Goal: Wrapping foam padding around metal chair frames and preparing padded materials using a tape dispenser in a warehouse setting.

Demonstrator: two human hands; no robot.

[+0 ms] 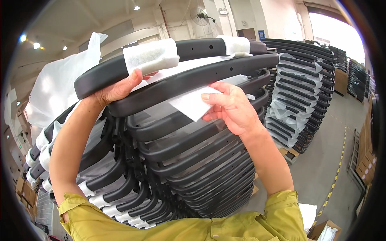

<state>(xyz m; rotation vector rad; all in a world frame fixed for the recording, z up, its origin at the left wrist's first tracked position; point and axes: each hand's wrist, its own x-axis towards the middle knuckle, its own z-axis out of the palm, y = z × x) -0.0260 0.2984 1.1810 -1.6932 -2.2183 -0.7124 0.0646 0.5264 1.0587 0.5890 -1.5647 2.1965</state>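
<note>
My left hand (122,86) is closed around the top black tubular frame (102,74) at the left, its thumb pointing up beside a white foam wrap (150,56). Some of its fingers are hidden behind the tube. A second white foam wrap (236,45) sits farther right along that same frame. Between thumb and fingers, my right hand (229,104) pinches a small white foam sheet (191,103). This sheet is in front of the stack, just under the second black frame (193,77). The far side of the upper frames is out of sight.
Under my hands stands a tall stack of black frames (193,154), with wrapped tubes at the left. Another frame stack (301,92) with white sheeting rises at the right. Cardboard boxes (366,160) and a yellow-black floor stripe (337,172) are on the far right.
</note>
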